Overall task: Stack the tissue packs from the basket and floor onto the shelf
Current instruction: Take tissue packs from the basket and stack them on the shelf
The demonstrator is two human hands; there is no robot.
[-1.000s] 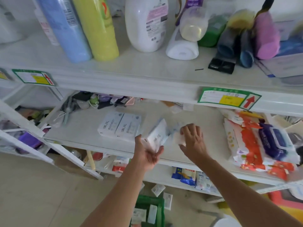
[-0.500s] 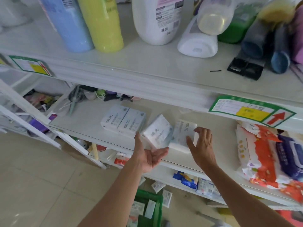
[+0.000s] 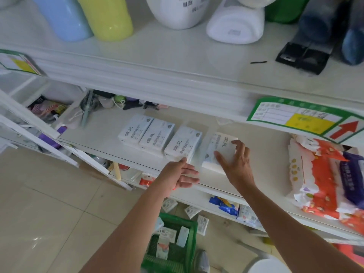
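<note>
Several white tissue packs lie in a row on the middle shelf (image 3: 102,134). The two leftmost packs (image 3: 146,132) sit side by side, a third pack (image 3: 183,143) lies just right of them. A fourth pack (image 3: 220,150) lies a little apart on the right. My right hand (image 3: 235,160) rests on this fourth pack with spread fingers, thumb at its near left side. My left hand (image 3: 180,174) hovers at the shelf's front edge by the third pack's near corner, fingers straight, holding nothing. Below, a green basket (image 3: 190,223) holds several small packs, and more packs (image 3: 192,210) lie on the floor.
Orange-and-white wipe packages (image 3: 315,178) fill the shelf's right end. Clutter (image 3: 110,100) sits at the shelf's back left. The upper shelf carries a blue bottle (image 3: 65,18), a yellow bottle (image 3: 110,18) and white containers (image 3: 235,26). A lower shelf holds blue packets (image 3: 226,206).
My left hand has let go of the third pack, which now lies flat beside the first two. My right hand has laid the fourth pack down on the shelf.
</note>
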